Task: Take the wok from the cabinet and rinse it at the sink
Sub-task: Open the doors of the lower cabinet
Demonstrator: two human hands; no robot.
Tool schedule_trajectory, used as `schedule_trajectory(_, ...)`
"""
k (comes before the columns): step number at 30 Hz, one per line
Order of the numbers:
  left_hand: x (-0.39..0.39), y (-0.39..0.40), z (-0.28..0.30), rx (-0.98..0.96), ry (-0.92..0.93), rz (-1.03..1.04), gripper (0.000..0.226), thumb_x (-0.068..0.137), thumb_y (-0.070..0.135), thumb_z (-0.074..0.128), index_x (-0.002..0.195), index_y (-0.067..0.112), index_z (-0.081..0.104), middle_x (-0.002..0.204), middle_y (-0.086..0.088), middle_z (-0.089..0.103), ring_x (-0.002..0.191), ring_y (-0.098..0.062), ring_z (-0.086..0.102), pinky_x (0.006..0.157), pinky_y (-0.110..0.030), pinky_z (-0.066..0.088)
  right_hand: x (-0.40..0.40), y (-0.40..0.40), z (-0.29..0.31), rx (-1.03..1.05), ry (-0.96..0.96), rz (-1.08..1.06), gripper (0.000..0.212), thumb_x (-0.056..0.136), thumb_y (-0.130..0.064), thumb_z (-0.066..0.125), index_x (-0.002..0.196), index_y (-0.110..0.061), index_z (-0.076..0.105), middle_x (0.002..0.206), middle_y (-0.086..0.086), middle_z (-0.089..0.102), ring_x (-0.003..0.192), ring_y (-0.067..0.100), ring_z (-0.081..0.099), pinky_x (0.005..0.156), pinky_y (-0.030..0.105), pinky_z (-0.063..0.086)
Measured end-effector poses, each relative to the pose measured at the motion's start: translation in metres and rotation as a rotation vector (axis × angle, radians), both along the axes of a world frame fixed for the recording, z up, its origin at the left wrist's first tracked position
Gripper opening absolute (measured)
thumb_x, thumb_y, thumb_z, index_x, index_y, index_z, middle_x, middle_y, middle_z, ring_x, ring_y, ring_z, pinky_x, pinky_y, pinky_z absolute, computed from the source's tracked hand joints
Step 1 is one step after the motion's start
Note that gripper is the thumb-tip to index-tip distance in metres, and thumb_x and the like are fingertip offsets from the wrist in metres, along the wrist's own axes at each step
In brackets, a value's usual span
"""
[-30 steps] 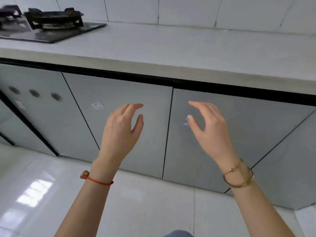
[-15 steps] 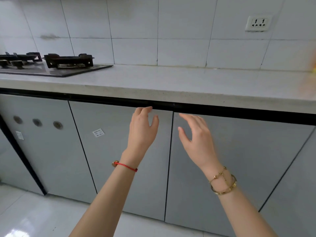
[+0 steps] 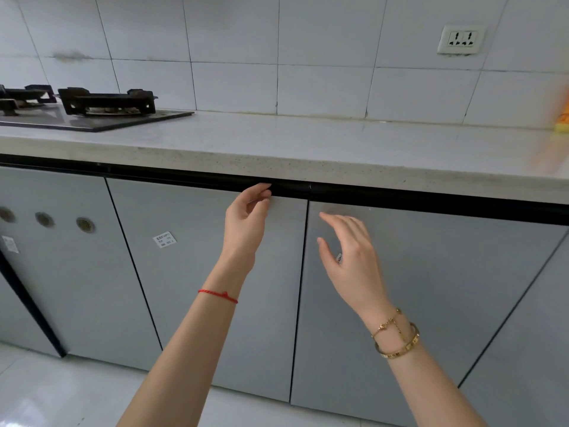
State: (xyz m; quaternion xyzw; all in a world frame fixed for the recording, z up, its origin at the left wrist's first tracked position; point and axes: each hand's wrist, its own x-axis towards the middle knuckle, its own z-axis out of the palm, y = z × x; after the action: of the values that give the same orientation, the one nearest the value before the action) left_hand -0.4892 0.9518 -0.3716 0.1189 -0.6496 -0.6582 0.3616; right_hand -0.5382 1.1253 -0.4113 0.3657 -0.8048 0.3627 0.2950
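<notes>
Grey cabinet doors run under the counter, all shut; no wok and no sink are in view. My left hand [image 3: 246, 223] has its fingertips at the top edge of the middle door [image 3: 191, 288], in the dark gap below the countertop. It holds nothing. My right hand [image 3: 348, 257] hovers open in front of the upper left part of the neighbouring door [image 3: 431, 288], fingers spread, apart from the edge.
A pale countertop [image 3: 308, 149] spans the view above the doors. A black gas hob [image 3: 92, 109] sits at its left end. A blurred orange-yellow object [image 3: 558, 121] shows at the right edge. A wall socket [image 3: 461, 39] is on the tiled wall. Glossy white floor lies below.
Both hands rose toward the tops of the doors; the left fingertips now reach the middle door's upper edge. The view tilted upward, showing more wall.
</notes>
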Motion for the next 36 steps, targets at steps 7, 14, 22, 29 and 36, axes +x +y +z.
schedule_trajectory(7,0.038,0.001,-0.002,-0.002,0.033,-0.028,0.039,0.093,-0.001,0.049,0.105,0.03,0.068,0.099,0.008,0.066,0.098,-0.007,0.06,0.097,-0.027,0.046,0.014,-0.015,-0.012,0.034,-0.095,0.095,0.043,0.095,-0.019,0.061,0.137,-0.01,0.053,0.132,0.001,0.058,0.127,0.015,0.047,0.107,0.017,0.032)
schedule_trajectory(14,0.086,0.002,-0.012,-0.25,0.022,0.003,0.042,0.094,0.003,0.053,0.125,0.03,0.062,0.119,0.012,0.065,0.109,-0.001,0.06,0.091,-0.018,0.047,0.054,-0.021,-0.024,-0.007,-0.173,0.184,0.045,0.094,-0.019,0.065,0.136,-0.008,0.052,0.131,0.002,0.059,0.123,0.004,0.044,0.105,0.006,0.028)
schedule_trajectory(22,0.132,0.035,-0.097,-0.622,-0.035,0.198,0.071,0.092,0.016,0.065,0.153,0.014,0.028,0.155,-0.001,0.03,0.145,-0.013,0.03,0.116,-0.033,0.035,0.103,-0.015,-0.024,0.047,-0.17,0.257,0.046,0.097,-0.022,0.058,0.141,-0.011,0.049,0.138,0.001,0.055,0.131,0.009,0.045,0.109,0.011,0.031)
schedule_trajectory(29,0.175,0.052,-0.135,-0.636,-0.137,0.3,0.08,0.093,0.019,0.065,0.156,0.016,0.017,0.162,0.002,0.019,0.149,-0.003,0.014,0.116,-0.009,0.012,0.156,-0.022,-0.023,0.042,-0.115,0.37,0.046,0.097,-0.027,0.053,0.14,-0.012,0.05,0.136,0.003,0.058,0.129,0.008,0.046,0.11,0.013,0.035)
schedule_trajectory(36,0.223,0.039,-0.154,-0.529,-0.142,0.42,0.076,0.096,0.019,0.06,0.157,0.024,0.015,0.161,0.014,0.018,0.148,0.002,0.014,0.118,-0.016,0.015,0.205,-0.051,-0.033,0.068,-0.098,0.524,0.054,0.099,-0.023,0.055,0.149,-0.011,0.039,0.149,0.0,0.048,0.14,0.003,0.036,0.116,0.018,0.031)
